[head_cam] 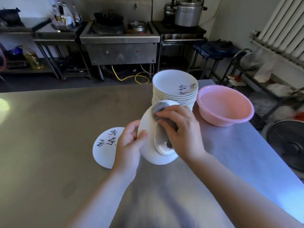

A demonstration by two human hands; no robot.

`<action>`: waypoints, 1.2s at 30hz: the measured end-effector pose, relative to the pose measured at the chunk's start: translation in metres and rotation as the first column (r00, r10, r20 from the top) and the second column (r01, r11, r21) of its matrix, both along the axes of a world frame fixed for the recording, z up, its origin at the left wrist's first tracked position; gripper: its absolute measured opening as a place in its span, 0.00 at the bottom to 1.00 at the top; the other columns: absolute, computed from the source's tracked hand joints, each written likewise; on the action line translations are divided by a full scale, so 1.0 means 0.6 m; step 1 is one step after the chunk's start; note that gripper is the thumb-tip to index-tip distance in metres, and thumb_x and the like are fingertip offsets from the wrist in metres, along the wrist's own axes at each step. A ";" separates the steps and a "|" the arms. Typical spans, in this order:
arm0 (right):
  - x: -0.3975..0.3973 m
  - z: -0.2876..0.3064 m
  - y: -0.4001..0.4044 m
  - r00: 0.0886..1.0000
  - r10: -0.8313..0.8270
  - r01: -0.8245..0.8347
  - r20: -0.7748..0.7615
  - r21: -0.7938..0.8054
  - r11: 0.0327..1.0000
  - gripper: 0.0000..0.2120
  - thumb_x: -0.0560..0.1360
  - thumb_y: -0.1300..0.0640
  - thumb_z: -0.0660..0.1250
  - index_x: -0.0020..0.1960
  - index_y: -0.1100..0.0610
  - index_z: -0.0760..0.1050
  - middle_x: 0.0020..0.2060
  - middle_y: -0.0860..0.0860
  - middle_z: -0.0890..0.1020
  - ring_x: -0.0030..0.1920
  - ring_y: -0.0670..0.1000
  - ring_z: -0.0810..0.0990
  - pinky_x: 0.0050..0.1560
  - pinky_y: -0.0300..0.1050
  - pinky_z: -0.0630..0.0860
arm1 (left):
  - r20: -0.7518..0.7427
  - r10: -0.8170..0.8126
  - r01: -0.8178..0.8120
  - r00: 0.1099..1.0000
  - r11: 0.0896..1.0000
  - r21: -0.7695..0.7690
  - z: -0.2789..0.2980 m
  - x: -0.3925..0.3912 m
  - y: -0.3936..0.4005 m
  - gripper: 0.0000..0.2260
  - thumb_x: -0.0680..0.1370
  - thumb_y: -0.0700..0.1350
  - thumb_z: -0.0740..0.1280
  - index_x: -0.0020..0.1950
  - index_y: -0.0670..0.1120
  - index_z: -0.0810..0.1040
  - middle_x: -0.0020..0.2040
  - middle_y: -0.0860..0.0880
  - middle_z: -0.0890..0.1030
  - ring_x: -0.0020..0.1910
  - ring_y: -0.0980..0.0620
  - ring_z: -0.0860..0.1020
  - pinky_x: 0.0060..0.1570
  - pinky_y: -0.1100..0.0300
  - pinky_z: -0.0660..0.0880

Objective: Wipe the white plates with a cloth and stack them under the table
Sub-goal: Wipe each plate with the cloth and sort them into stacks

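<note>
**Wiping a tilted plate above the steel tabletop**

At the centre of the frame I see a white plate (148, 143) held up off the tabletop (57, 129), tipped steeply on edge. Its underside and foot ring face the lower right, and its rim runs from the upper middle down toward the lower middle of the frame. My left hand (129, 145) grips the plate's left rim, thumb curled over the edge. My right hand (181, 129) is curled around a grey cloth (160, 108) and presses it against the plate's underside.

Just left of the hands, one more white plate (105, 148) lies flat on the tabletop, face up, with black brush lettering and pink marks; my left hand covers part of it.

Above the hands, at the upper middle of the frame, stands one upright stack of plates (175, 92). I count roughly a dozen rims, though the lower ones are hidden behind the held plate. The top plate carries the same lettering.

One pink basin (225, 107) sits just right of the stack, right way up.
</note>
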State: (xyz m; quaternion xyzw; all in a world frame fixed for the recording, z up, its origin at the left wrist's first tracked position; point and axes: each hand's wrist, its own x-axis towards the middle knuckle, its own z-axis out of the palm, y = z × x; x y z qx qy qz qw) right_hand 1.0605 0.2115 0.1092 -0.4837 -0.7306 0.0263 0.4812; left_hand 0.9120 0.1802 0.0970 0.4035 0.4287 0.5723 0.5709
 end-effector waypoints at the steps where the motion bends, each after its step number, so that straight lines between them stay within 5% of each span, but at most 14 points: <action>1: -0.003 -0.002 -0.003 0.996 0.060 -0.062 0.062 0.019 0.998 0.08 0.73 0.63 0.70 0.51 0.56 0.84 0.47 0.48 0.81 0.49 0.52 0.76 0.53 0.41 0.71 | 0.002 -0.004 0.004 1.000 1.000 -0.003 -0.001 -0.001 0.000 0.10 0.80 0.35 0.61 0.58 0.43 0.77 0.43 0.49 0.85 0.42 0.56 0.81 0.40 0.67 0.76; 7: 0.020 -0.012 0.015 0.977 -0.167 0.165 -0.132 -0.029 0.986 0.07 0.73 0.63 0.71 0.48 0.55 0.83 0.45 0.46 0.80 0.49 0.51 0.76 0.52 0.46 0.73 | -0.067 -0.018 0.019 0.998 1.000 0.010 -0.007 -0.006 -0.001 0.11 0.79 0.38 0.63 0.60 0.44 0.77 0.48 0.48 0.85 0.46 0.56 0.81 0.43 0.68 0.75; 14: -0.018 -0.018 -0.004 0.988 0.112 -0.119 0.109 0.061 0.991 0.07 0.75 0.62 0.69 0.50 0.57 0.84 0.46 0.50 0.81 0.47 0.53 0.74 0.52 0.37 0.70 | -0.080 -0.072 0.071 0.994 0.997 -0.011 -0.019 -0.001 -0.001 0.12 0.81 0.36 0.61 0.62 0.43 0.78 0.54 0.45 0.84 0.55 0.50 0.81 0.53 0.60 0.76; 18: 0.013 -0.009 0.016 0.995 -0.049 0.043 -0.092 -0.063 0.997 0.07 0.73 0.62 0.71 0.49 0.53 0.84 0.46 0.46 0.81 0.50 0.49 0.77 0.55 0.37 0.71 | -0.021 -0.036 0.036 0.999 0.999 -0.027 -0.015 -0.008 -0.004 0.12 0.79 0.36 0.61 0.60 0.44 0.79 0.49 0.49 0.85 0.48 0.56 0.82 0.45 0.66 0.76; 26: 0.059 -0.050 0.002 0.892 -0.296 0.176 -0.341 -0.342 0.923 0.11 0.72 0.64 0.72 0.45 0.47 0.80 0.45 0.44 0.80 0.47 0.37 0.77 0.49 0.27 0.68 | 0.200 0.121 -0.092 0.972 0.985 -0.147 -0.021 -0.021 0.008 0.12 0.81 0.39 0.60 0.62 0.45 0.78 0.51 0.53 0.83 0.50 0.57 0.79 0.50 0.60 0.74; 33: -0.008 -0.097 -0.078 0.925 -0.212 0.169 -0.316 -0.157 0.973 0.07 0.70 0.64 0.72 0.46 0.54 0.81 0.46 0.46 0.78 0.49 0.42 0.77 0.51 0.31 0.70 | 0.393 0.259 -0.172 0.882 0.955 -0.243 -0.026 0.006 0.015 0.06 0.81 0.39 0.61 0.55 0.48 0.75 0.46 0.53 0.82 0.47 0.56 0.80 0.49 0.61 0.76; 36: -0.047 -0.099 -0.083 0.981 -0.070 0.057 -0.182 -0.075 0.996 0.06 0.71 0.63 0.72 0.47 0.56 0.83 0.45 0.48 0.79 0.47 0.49 0.78 0.50 0.35 0.73 | 0.437 0.251 -0.133 0.864 0.950 -0.283 -0.025 0.026 0.007 0.05 0.82 0.39 0.60 0.55 0.47 0.74 0.44 0.47 0.82 0.40 0.52 0.81 0.40 0.62 0.79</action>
